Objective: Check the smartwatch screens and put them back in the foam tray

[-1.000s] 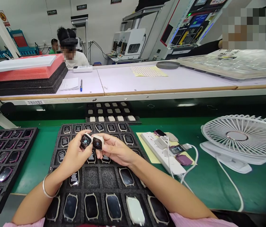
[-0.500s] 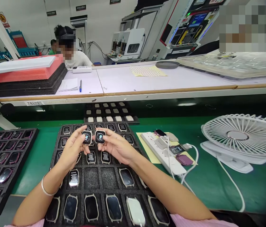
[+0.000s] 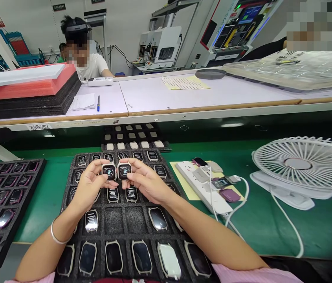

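My left hand (image 3: 90,182) pinches a smartwatch case (image 3: 109,172) with a pale frame and a lit dial, its thumb at the lower edge of the screen. Close beside it, my right hand (image 3: 146,181) grips a second smartwatch case (image 3: 124,171) showing a similar lit face. Both are held up side by side over a black foam tray (image 3: 127,236). That tray holds rows of strapless watch cases, several with white text on screen and others dark. Two bare slots show in one row, and my forearms hide part of the tray.
Left lies another foam tray (image 3: 33,192) of purple-framed watches. Right are a white power strip (image 3: 207,190) with cables and a white fan (image 3: 298,165). Behind, a raised shelf (image 3: 154,94) bears a foam stack (image 3: 30,88) and a pen (image 3: 98,103). A person (image 3: 92,65) sits beyond.
Both watches are now turned more squarely toward me, with their dials clearer. My right thumb has moved lower on its screen. The camera view has shifted slightly.
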The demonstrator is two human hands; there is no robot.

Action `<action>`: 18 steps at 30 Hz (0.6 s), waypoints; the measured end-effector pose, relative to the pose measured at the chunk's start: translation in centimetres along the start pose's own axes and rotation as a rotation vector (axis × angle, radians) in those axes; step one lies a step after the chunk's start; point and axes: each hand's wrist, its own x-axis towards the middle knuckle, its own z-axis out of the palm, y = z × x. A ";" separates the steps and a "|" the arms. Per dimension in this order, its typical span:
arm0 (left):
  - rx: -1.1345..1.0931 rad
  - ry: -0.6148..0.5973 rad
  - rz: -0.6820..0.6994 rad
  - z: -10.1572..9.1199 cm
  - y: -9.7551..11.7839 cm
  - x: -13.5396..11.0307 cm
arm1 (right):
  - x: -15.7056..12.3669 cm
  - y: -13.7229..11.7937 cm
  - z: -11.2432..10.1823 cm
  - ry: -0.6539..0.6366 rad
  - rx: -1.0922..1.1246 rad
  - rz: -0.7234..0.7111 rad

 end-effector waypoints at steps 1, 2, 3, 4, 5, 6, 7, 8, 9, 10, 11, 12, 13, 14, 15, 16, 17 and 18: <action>0.005 -0.004 -0.001 0.0 0.0 0.0 | 0.0 0.1 0.0 -0.002 -0.012 -0.004; 0.010 -0.008 -0.002 0.1 0.1 0.0 | 0.0 0.1 0.0 -0.003 -0.023 -0.009; 0.015 -0.011 -0.004 0.1 0.1 0.0 | 0.0 0.2 -0.1 -0.004 -0.035 -0.014; 0.021 -0.012 -0.006 0.1 0.1 0.0 | 0.0 0.2 -0.1 -0.003 -0.046 -0.017; 0.025 -0.014 -0.008 0.1 0.1 0.0 | 0.0 0.2 -0.1 -0.002 -0.055 -0.020; 0.030 -0.015 -0.008 0.1 0.1 0.1 | 0.1 0.2 -0.1 0.001 -0.063 -0.021; 0.034 -0.016 -0.009 0.1 0.1 0.1 | 0.1 0.3 -0.1 0.004 -0.068 -0.022; 0.038 -0.017 -0.008 0.1 0.0 0.1 | 0.1 0.3 -0.1 0.005 -0.073 -0.024; 0.040 -0.019 -0.007 0.0 0.0 0.1 | 0.1 0.3 -0.1 0.006 -0.077 -0.027; 0.042 -0.020 -0.005 0.0 -0.1 0.1 | 0.1 0.3 -0.1 0.006 -0.082 -0.030; 0.045 -0.022 -0.003 0.0 -0.1 0.0 | 0.1 0.3 -0.1 0.006 -0.087 -0.034; 0.048 -0.023 -0.001 0.0 -0.2 0.0 | 0.1 0.3 0.0 0.007 -0.093 -0.038; 0.051 -0.025 -0.002 0.0 -0.2 0.0 | 0.1 0.3 0.0 0.007 -0.099 -0.041; 0.053 -0.026 -0.001 0.0 -0.3 0.0 | 0.1 0.3 0.0 0.007 -0.104 -0.044; 0.054 -0.028 -0.001 -0.1 -0.3 0.0 | 0.1 0.4 0.0 0.009 -0.108 -0.048; 0.055 -0.030 0.002 0.0 -0.3 0.0 | 0.1 0.4 -0.1 0.009 -0.111 -0.051; 0.054 -0.031 0.005 0.0 -0.3 0.0 | 0.0 0.4 -0.1 0.008 -0.113 -0.057; 0.055 -0.033 0.010 0.0 -0.3 0.0 | 0.0 0.4 -0.1 0.007 -0.116 -0.064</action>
